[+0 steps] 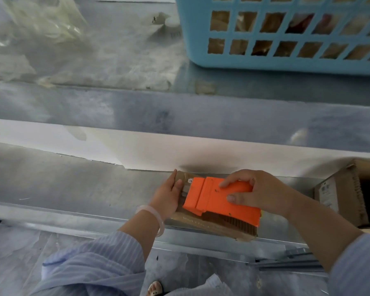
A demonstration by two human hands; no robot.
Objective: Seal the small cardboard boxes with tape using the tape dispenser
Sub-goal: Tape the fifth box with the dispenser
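A small brown cardboard box (192, 221) lies on the lower metal ledge near the bottom centre. An orange tape dispenser (209, 199) rests flat on top of the box and covers most of its upper face. My right hand (256, 191) grips the dispenser from above, fingers over its back and thumb on its near side. My left hand (168, 194) presses against the box's left end and holds it steady, with a pale bracelet on the wrist. The brown tape roll shows under the dispenser's near edge.
A blue plastic basket (286, 63) holding brown packages stands on the upper shelf at the top right. Clear plastic bags (41, 22) lie at the top left. A larger open cardboard box (346, 195) sits at the right edge. Metal shelf rails (179, 112) run across the view.
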